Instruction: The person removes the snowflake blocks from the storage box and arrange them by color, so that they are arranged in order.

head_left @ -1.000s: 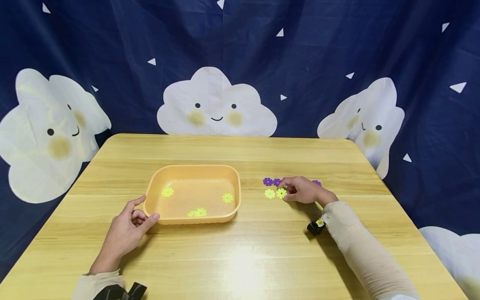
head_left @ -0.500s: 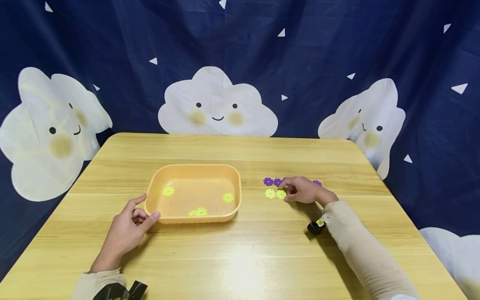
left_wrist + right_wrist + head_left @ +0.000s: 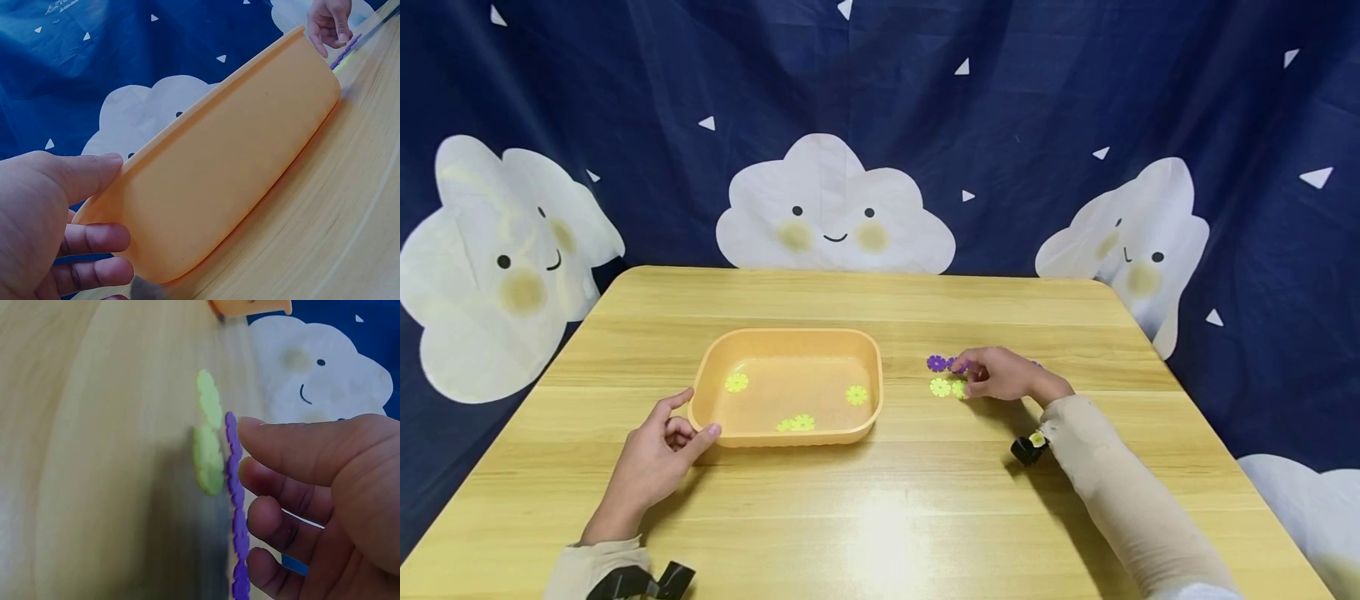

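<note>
An orange plastic tray sits left of centre on the table. My left hand grips its near left corner; in the left wrist view the thumb lies on the rim of the tray. Several yellow-green flower-shaped discs lie inside it. To its right, more yellow-green flower discs lie side by side, with a row of purple flower discs behind them. Over these rows hovers my right hand, fingers loosely bent and nothing seen between them. It hides part of both rows.
The wooden table reaches back to a dark blue curtain printed with clouds. A black wrist camera hangs beside the right sleeve, and another black mount is at the left wrist.
My right hand has moved slightly up and left, away from the yellow-green disc its fingers were at, which lies beside its neighbour. The left hand and the tray stay in place.
</note>
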A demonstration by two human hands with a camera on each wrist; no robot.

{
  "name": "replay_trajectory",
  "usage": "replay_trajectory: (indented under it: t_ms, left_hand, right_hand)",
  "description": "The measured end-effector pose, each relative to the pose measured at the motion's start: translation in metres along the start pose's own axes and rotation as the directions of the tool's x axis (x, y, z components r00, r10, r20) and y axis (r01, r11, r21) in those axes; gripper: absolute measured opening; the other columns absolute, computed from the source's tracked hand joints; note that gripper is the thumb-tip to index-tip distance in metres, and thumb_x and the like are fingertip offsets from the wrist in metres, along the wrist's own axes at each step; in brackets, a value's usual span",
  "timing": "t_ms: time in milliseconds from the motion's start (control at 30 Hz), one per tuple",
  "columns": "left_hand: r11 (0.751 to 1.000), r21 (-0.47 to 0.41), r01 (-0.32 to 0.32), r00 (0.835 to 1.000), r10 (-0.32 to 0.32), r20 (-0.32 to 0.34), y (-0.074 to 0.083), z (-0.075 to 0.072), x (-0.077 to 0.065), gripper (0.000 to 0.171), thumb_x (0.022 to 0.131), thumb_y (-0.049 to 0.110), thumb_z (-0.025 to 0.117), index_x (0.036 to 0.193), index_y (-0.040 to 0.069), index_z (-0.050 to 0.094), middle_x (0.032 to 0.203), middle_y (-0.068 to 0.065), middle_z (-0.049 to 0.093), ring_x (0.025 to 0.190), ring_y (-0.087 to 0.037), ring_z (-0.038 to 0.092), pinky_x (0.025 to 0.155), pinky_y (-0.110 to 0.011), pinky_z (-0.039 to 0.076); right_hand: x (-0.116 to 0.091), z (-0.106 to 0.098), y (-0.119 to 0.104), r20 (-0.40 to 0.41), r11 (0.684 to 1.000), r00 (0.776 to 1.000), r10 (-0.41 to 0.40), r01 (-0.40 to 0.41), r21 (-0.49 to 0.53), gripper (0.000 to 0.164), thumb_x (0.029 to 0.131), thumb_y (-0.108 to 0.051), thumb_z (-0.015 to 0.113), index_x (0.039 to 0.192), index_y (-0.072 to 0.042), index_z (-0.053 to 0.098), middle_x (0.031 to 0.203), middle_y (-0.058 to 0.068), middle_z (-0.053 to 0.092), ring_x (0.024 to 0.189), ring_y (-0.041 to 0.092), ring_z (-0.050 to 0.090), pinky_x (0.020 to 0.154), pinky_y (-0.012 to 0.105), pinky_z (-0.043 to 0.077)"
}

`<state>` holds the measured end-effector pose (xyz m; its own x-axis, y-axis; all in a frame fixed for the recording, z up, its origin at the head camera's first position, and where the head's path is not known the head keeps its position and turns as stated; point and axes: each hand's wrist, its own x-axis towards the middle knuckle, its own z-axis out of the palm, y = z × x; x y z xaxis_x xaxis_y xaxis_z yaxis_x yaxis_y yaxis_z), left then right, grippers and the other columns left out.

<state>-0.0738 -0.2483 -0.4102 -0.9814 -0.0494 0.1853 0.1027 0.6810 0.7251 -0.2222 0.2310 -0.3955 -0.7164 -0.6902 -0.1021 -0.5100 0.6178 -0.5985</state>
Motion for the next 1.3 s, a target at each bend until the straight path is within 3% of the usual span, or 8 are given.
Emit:
replay_trajectory:
  t_ms: [833, 1300]
  left_hand:
    - [1.0, 0.005, 0.015, 1.0, -0.015, 0.009, 0.0, 0.0, 0.0, 0.067, 0.092, 0.03, 0.069, 0.14, -0.006, 0.04, 0.077, 0.0, 0.062, 0.067, -0.008, 0.052, 0.062, -0.021, 0.042]
    - [1.0, -0.002, 0.001, 1.0, -0.001, 0.011, -0.002, 0.0, -0.003, 0.067, 0.092, 0.029, 0.069, 0.141, -0.007, 0.039, 0.076, 0.001, 0.061, 0.066, -0.007, 0.052, 0.061, -0.021, 0.042]
  right_hand:
    - [0.046, -0.008, -0.051, 0.051, 0.996, 0.995, -0.083, 0.084, -0.011, 0.031, 0.092, -0.002, 0.063, 0.122, 0.004, 0.059, 0.084, 0.001, 0.065, 0.069, 0.015, 0.059, 0.07, 0.032, 0.05]
    - [0.069, -0.005, -0.08, 0.067, 0.995, 0.994, -0.084, 0.087, -0.04, 0.031, 0.094, -0.007, 0.063, 0.124, -0.002, 0.06, 0.088, 0.001, 0.063, 0.073, 0.019, 0.06, 0.072, 0.03, 0.049]
